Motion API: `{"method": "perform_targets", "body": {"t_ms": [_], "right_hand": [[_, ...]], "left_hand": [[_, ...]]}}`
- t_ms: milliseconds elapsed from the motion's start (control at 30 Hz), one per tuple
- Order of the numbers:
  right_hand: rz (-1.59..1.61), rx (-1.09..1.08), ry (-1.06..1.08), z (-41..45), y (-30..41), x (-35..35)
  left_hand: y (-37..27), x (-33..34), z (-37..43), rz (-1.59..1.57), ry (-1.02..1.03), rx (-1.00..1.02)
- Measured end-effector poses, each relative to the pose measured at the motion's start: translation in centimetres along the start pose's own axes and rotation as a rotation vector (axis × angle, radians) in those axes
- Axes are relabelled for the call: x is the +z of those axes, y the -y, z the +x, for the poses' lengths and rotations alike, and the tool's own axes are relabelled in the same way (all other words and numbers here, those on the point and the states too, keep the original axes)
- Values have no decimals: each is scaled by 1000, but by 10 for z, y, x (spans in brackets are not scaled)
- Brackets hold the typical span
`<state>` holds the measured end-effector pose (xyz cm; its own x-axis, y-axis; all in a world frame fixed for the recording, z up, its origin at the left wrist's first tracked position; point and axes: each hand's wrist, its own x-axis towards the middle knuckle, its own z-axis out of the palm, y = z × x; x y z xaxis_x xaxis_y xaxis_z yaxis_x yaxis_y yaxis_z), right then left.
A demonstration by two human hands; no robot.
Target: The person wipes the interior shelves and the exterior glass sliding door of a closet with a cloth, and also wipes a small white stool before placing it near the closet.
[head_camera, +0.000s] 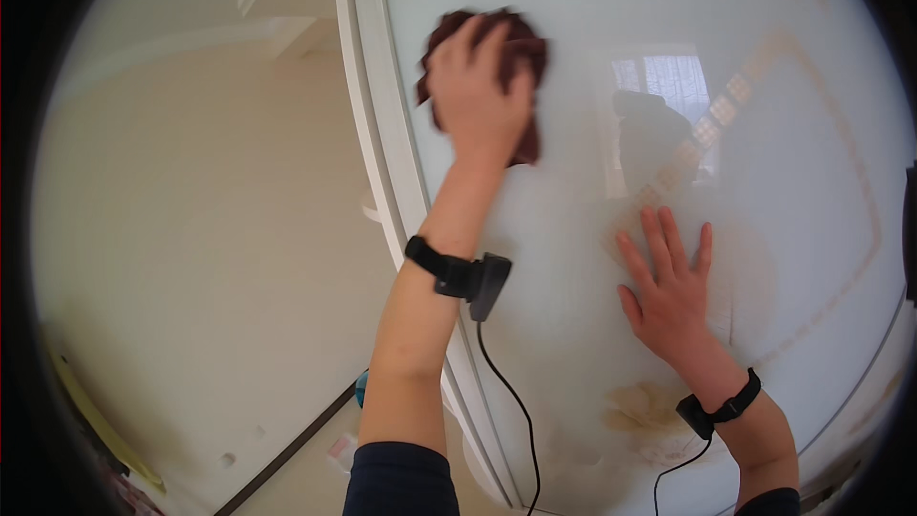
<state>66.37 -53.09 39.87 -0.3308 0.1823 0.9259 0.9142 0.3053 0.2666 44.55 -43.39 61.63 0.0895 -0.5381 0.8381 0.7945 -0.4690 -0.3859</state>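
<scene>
My left hand (481, 89) presses a dark maroon cloth (526, 61) against a glossy white panel (544, 229), near the panel's upper left edge. The cloth is bunched under the palm and fingers, and the hand is slightly blurred. Lower and to the right, my right hand (666, 287) lies on the same panel with its fingers spread and nothing in it. Each wrist wears a black strap with a small device and a cable. A tan pattern of lines and flower-like shapes shows on the panel.
White frame strips (390, 86) run along the panel's left side. Beyond them is a beige wall (215, 229) with a dark baseboard (294, 441) at its foot. A yellow-green object (100, 416) stands at the lower left. The panel reflects a ceiling light, a curtained window and a person's silhouette.
</scene>
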Motion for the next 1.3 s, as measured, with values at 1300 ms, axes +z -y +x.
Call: {"method": "perform_targets", "body": {"t_ms": [1300], "right_hand": [[-48, 0, -8, 32, -4, 0]], "left_hand": [[66, -94, -55, 83, 396, -18]]}}
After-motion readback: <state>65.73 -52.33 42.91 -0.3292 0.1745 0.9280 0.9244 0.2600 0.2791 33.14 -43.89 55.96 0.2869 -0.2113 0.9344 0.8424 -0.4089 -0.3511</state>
